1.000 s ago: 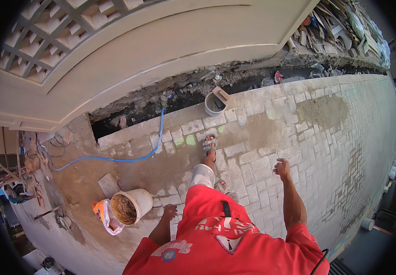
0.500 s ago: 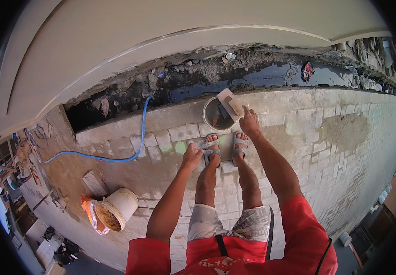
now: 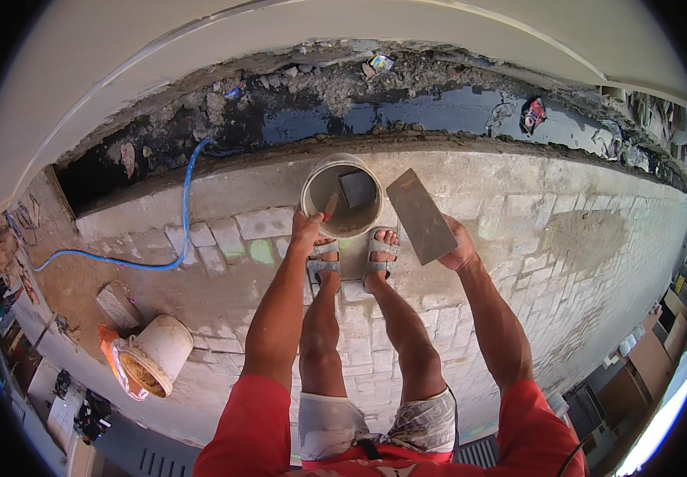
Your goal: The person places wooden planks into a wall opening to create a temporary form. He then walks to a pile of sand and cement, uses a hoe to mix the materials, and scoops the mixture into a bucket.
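Note:
My right hand (image 3: pixel 460 248) is closed around a plastering float (image 3: pixel 420 216), whose flat grey rectangular face is turned up toward me. The handle, at its back, is hidden now. To the left of the float stands a round bucket (image 3: pixel 305 199), tilted a little on the ledge in front of my feet. My left hand (image 3: pixel 306 229) pinches the near left side of its rim. Inside the bucket lie a dark rectangular block (image 3: pixel 358 189) and a tool with an orange-brown handle (image 3: pixel 331 205), its other end not clear.
Beyond the concrete ledge (image 3: pixel 518 167) runs a ditch with dark water (image 3: pixel 454 111) and rubble, below a pale wall (image 3: pixel 224 48). A blue hose (image 3: pixel 187 211) curves at the left. A white bucket of sandy material (image 3: pixel 170 346) lies tipped on the paving (image 3: pixel 510 318).
My left hand has moved forward onto the bucket's rim. The float has left the bucket's top and turned over to the right, showing its flat face. The view has shifted right.

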Tool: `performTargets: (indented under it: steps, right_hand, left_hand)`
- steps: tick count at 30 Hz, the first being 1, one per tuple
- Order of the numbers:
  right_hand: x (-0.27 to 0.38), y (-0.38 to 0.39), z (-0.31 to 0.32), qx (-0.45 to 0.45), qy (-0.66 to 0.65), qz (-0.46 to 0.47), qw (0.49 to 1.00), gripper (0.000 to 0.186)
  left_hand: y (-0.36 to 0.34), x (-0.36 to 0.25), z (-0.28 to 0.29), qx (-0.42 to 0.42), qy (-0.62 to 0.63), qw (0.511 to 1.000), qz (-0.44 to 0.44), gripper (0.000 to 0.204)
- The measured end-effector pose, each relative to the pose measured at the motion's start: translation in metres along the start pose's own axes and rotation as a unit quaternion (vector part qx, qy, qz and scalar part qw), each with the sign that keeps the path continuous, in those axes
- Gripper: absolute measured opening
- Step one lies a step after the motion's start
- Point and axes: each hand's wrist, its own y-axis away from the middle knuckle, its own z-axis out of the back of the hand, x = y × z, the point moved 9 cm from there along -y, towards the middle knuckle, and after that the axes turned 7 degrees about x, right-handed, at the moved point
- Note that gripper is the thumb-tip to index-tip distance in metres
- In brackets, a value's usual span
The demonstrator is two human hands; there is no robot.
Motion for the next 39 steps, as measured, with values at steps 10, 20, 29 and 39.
performTargets:
  steps: [10,20,29,39]
  right_hand:
    - [-0.005,0.081,0.057,-0.05,0.068,-0.034,0.996,0.031]
    - [-0.022,0.218,0.031,-0.139,0.502,-0.215,0.826,0.035]
    - [0.061,0.169,-0.034,-0.005,0.835,-0.169,0.524,0.043]
    - [-0.176,0.111,-0.315,0.071,0.917,-0.061,0.388,0.041]
  left_hand:
    - [0.051,0.013,0.023,-0.05,0.08,0.995,-0.032,0.046]
    - [0.35,0.1,0.136,-0.189,0.336,0.919,-0.08,0.058]
    - [0.589,0.37,0.22,-0.38,0.556,0.731,-0.107,0.045]
    - [0.713,0.64,0.241,-0.456,0.756,0.466,-0.057,0.05]
